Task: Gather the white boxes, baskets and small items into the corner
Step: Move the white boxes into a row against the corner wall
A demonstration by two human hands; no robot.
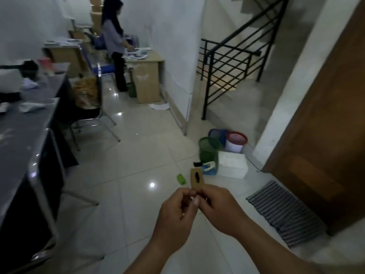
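Left hand (175, 210), right hand (219, 208) both pinching brown card (196, 178), long axis running 12–6. White box (233, 164), green basket (208, 151) lying at 1 o'clock; right hand nearer.

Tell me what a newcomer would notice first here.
The left hand and right hand meet in the middle foreground, pinching a small brown card. Beyond them, a green basket, a red basket and a white box cluster on the floor beside the wooden door.
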